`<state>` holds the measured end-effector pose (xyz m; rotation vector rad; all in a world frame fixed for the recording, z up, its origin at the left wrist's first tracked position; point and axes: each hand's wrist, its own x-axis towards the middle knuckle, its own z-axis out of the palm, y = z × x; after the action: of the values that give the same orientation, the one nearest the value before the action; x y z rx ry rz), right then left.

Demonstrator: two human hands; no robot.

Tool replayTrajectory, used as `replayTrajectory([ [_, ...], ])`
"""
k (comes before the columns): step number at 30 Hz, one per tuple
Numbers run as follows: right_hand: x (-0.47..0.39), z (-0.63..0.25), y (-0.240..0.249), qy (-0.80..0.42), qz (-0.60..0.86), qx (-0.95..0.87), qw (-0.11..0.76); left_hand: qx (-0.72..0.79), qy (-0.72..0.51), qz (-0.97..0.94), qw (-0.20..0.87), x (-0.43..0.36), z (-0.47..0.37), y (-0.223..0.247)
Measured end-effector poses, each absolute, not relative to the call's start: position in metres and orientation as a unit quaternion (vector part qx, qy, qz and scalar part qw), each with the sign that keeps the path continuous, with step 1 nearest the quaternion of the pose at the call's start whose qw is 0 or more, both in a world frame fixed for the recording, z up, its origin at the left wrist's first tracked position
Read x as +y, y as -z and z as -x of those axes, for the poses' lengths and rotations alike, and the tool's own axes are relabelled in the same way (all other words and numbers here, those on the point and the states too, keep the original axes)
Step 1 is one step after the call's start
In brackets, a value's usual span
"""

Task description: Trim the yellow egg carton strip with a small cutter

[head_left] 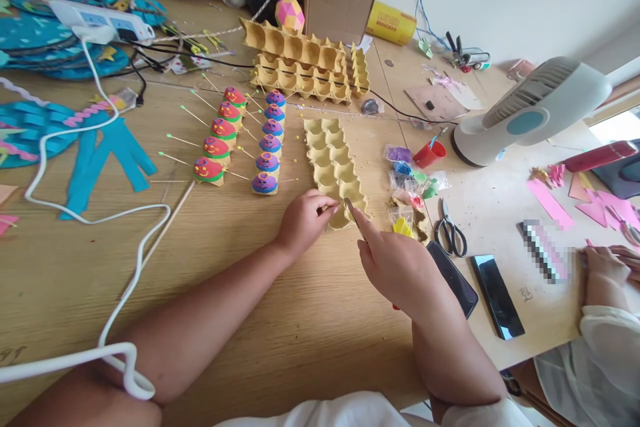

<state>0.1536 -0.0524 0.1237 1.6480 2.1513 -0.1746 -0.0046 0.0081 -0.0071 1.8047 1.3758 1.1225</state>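
Observation:
An egg carton strip [327, 147] with two rows of cups lies on the table ahead of me. My left hand [306, 221] is closed at its near left corner, thumb and fingers pinching the edge. My right hand [395, 267] is wrapped around a knife [349, 205], index finger stretched along it. Its dark, narrow blade points into the near cups; most of the handle is hidden in my palm. To the left stand two rows of painted carton caterpillars, one red and green [216, 147], one blue and purple [270, 145], with thin sticks poking out.
More egg cartons [300, 67] lie behind. On the right are scissors [451, 230], two phones [497, 297], clay packets [403, 167], a red cup [430, 152] and a white fan [530, 110]. A white cable [103, 219] crosses the left. Another person's hands [607, 267] rest at far right.

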Motion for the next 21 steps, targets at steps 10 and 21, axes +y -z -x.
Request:
replayTrajectory([
  [10,-0.0549,-0.1477,-0.1193,0.04,-0.593,0.769,0.235,0.519,-0.422,-0.68,0.299,0.0078,0.0038,0.0065],
  [21,-0.0516,-0.1436,-0.1195,0.065,-0.603,0.758,0.24,0.523,-0.415,-0.685,0.292,0.0079,0.0035,0.0071],
])
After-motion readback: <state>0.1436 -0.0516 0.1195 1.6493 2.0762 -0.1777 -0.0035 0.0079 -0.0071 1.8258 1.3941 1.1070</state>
